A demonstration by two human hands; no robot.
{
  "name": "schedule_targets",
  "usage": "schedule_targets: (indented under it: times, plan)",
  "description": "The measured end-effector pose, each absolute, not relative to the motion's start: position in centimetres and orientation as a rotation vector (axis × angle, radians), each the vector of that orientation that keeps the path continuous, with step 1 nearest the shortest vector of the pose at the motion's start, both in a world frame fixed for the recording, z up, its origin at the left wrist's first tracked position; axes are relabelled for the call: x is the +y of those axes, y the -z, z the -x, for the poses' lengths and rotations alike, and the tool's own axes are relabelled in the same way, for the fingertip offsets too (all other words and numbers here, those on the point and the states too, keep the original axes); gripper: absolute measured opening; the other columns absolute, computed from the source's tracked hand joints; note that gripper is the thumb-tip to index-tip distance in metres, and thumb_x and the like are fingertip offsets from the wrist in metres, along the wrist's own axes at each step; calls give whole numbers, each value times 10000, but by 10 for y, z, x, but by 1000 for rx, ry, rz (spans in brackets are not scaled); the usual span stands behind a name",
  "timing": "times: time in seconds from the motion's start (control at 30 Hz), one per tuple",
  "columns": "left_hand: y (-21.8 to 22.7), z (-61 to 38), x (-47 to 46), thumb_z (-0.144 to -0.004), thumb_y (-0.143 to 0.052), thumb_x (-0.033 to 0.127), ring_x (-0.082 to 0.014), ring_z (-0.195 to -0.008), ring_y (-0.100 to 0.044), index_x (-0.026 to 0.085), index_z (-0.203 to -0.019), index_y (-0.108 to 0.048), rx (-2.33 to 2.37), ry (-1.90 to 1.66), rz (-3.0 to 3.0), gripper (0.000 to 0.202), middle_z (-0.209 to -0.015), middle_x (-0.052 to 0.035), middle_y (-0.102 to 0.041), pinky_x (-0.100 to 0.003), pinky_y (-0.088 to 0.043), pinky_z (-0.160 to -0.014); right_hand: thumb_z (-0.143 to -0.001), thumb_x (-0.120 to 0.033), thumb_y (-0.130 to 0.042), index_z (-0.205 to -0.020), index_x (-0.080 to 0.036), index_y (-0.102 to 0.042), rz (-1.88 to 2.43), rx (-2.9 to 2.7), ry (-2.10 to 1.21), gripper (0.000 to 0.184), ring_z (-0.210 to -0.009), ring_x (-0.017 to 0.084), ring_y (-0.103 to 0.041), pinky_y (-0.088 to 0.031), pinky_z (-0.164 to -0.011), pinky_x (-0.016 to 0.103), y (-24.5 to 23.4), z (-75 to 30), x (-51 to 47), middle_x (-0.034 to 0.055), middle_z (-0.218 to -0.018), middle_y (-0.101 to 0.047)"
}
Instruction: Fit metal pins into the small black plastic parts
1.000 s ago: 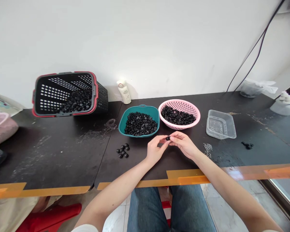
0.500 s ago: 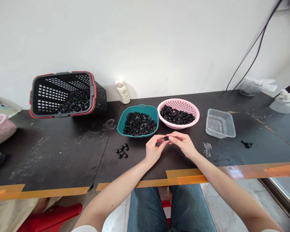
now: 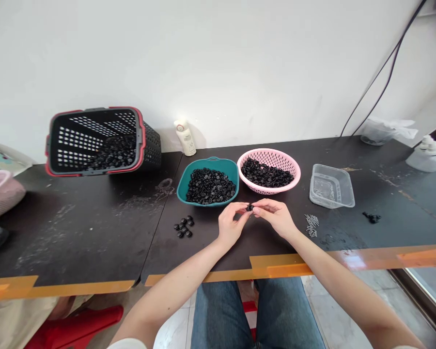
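Note:
My left hand (image 3: 231,224) and my right hand (image 3: 275,216) meet over the black table (image 3: 94,232), fingertips pinched together on one small black round part (image 3: 250,207). Just behind them stand a teal bowl (image 3: 184,186) and a pink colander (image 3: 272,156), both filled with small black parts. A small cluster of black parts (image 3: 183,226) lies on the table to the left of my left hand. A little heap of thin metal pins (image 3: 311,224) lies to the right of my right hand.
A clear plastic tray (image 3: 332,186) sits right of the colander. A black and red basket (image 3: 98,140) with black parts lies tipped at the back left. A white bottle (image 3: 185,137) stands by the wall. Orange tape (image 3: 276,265) lines the table's front edge.
Both hands keep pinching the small black part, with only slight finger shifts. The view has moved a little.

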State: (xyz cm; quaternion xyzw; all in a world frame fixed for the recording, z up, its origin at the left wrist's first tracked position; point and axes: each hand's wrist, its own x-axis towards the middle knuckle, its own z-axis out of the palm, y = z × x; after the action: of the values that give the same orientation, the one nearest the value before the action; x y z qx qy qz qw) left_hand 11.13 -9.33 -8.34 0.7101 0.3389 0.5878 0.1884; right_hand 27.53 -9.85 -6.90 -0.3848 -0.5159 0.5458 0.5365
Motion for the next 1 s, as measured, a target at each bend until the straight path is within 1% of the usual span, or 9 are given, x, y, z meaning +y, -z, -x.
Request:
schedule_targets:
  times: [0.3, 0.53, 0.77, 1.0]
  plan:
    - [84, -111, -93, -779, -679, 185, -110, -724, -622, 184, -953, -608, 953, -1618, -2044, 188, -922, -28, -676, -251, -546, -673, -712, -290, -748, -877, -242, -725, 888, -1236, -1310, 173, -738, 155, -636, -532, -656, 288, 68, -274, -100, 20, -828, -699]
    - [84, -110, -94, -778, -681, 188, -109, -711, -618, 189, -975, -615, 969, -1603, -2046, 208, -919, -27, -673, -254, -538, -674, -713, -279, -749, -875, -241, -724, 898, -1206, -1327, 168, -712, 143, -638, -530, -634, 270, 67, -274, -99, 11, -805, -701]
    - [82, -110, -94, -796, -665, 215, -112, -696, -616, 196, -1005, -628, 992, -1575, -2073, 214, -877, -24, -667, -254, -529, -673, -725, -308, -735, -877, -215, -732, 946, -1152, -1430, 179, -747, 160, -664, -548, -629, 262, 63, -275, -98, 36, -799, -721]
    - [82, -108, -93, -838, -612, 230, -123, -723, -613, 199, -1057, -638, 995, -1493, -2124, 223, -896, -41, -671, -278, -532, -703, -705, -288, -754, -831, -201, -700, 917, -1006, -1653, 162, -739, 144, -682, -561, -626, 232, 62, -279, -98, 15, -798, -716]
